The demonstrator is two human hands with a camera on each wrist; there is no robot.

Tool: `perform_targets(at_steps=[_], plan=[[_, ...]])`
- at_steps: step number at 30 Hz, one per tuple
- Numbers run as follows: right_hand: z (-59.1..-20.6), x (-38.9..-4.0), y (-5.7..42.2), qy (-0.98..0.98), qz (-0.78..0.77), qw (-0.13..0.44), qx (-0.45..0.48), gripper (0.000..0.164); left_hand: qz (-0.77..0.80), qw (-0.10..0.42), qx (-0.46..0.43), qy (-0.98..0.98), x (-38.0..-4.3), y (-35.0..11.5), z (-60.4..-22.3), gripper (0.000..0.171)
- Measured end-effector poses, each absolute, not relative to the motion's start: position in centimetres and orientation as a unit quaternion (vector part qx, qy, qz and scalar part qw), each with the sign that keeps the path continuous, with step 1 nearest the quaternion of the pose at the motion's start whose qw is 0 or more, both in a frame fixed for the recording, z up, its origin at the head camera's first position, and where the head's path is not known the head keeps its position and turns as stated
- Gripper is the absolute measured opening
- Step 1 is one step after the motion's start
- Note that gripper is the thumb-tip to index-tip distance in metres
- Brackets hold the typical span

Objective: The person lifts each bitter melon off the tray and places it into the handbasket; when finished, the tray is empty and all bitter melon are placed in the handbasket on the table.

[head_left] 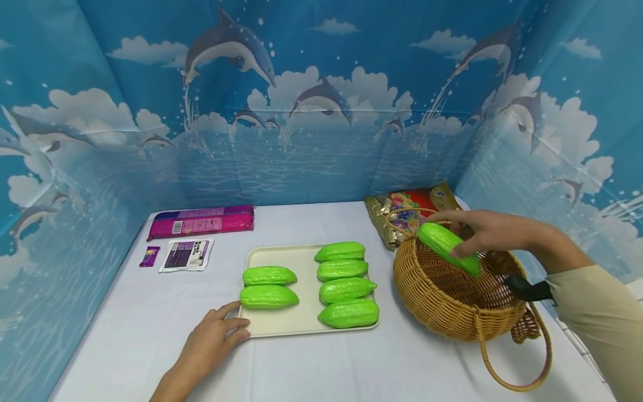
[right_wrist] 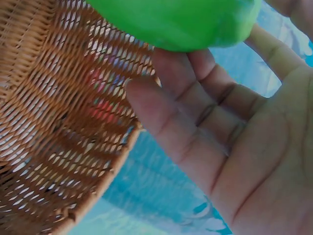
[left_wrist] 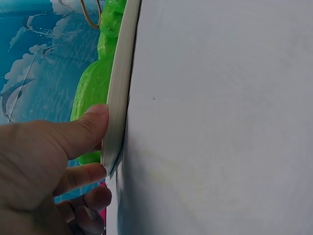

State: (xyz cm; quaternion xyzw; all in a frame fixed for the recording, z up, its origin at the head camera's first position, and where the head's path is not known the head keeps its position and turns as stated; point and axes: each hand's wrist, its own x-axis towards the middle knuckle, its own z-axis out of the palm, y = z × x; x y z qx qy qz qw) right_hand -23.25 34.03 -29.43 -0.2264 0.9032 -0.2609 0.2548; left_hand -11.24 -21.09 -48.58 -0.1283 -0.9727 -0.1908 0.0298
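My right hand (head_left: 482, 229) holds a green bitter melon (head_left: 444, 245) over the mouth of a wicker basket (head_left: 437, 301). In the right wrist view the thumb and fingers are around this bitter melon (right_wrist: 190, 22), beside the woven wall. At the cream tray (head_left: 308, 290), my left hand (head_left: 213, 340) grips the near left corner. The left wrist view shows its thumb against the tray rim (left_wrist: 120, 93) and a finger at the corner. Two bitter melons (head_left: 268, 297) lie at the tray's left, and a column of several more bitter melons (head_left: 349, 314) along its right side.
Behind the basket lies a gold and red bag (head_left: 377, 218). At the back left are a pink and purple package (head_left: 216, 223), a white and purple packet (head_left: 187, 255) and a small purple packet (head_left: 149, 256). A basket handle (head_left: 540, 379) hangs out at the near right. Dolphin-print curtains (head_left: 311, 162) enclose the table.
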Motion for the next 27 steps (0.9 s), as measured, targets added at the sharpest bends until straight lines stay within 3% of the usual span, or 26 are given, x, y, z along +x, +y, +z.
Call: perform_targets(at_steps=[8, 18, 22, 27], plan=[[-31.2, -24.4, 35.2, 0.878, -0.256, 0.328, -0.236, 0.081, -0.184, 0.023, -0.129, -0.974, -11.2, -20.9, -48.6, 0.027], [-33.8, -26.4, 33.9, 0.854, -0.241, 0.411, -0.209, 0.076, -0.181, 0.018, -0.120, -0.976, -11.2, -20.7, -48.3, 0.027], [-35.2, -27.0, 33.2, 0.845, -0.244, 0.448, -0.160, 0.086, -0.179, 0.010, -0.116, -0.977, -11.2, -20.5, -48.0, 0.027], [-36.8, -27.1, 32.5, 0.851, -0.233, 0.451, -0.135, 0.101, -0.168, 0.014, -0.108, -0.980, -11.2, -20.4, -47.7, 0.026]])
